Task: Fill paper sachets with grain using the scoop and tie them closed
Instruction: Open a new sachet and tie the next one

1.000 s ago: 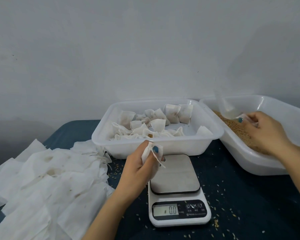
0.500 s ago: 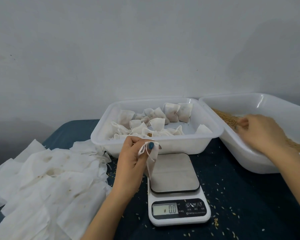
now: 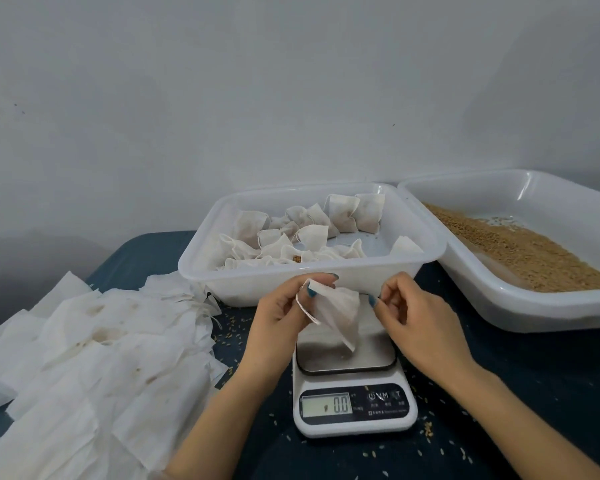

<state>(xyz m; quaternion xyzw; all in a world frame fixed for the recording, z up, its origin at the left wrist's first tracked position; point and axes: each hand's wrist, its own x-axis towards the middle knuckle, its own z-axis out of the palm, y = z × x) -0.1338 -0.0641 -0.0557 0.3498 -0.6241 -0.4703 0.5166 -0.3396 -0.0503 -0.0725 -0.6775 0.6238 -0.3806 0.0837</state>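
Note:
My left hand (image 3: 278,317) pinches the top edge of a white paper sachet (image 3: 336,311), which hangs limp above the scale's steel platform; its drawstring loops round my fingers. My right hand (image 3: 418,323) is close beside the sachet's right edge with fingers curled and thumb near the fingertips. Whether it pinches the string or the paper is not clear. Brown grain (image 3: 520,252) lies in the white tray (image 3: 499,299) at the right. No scoop shows in this view.
A white tray (image 3: 291,282) behind my hands holds several filled, tied sachets (image 3: 354,213). A digital scale (image 3: 354,407) reading 0.0 stands under the sachet. A pile of flat paper sachets (image 3: 94,344) covers the left. Loose grains dot the dark blue cloth (image 3: 534,393).
My right hand left the grain tray and came to the sachet over the scale. My left hand turned the sachet so that it hangs down.

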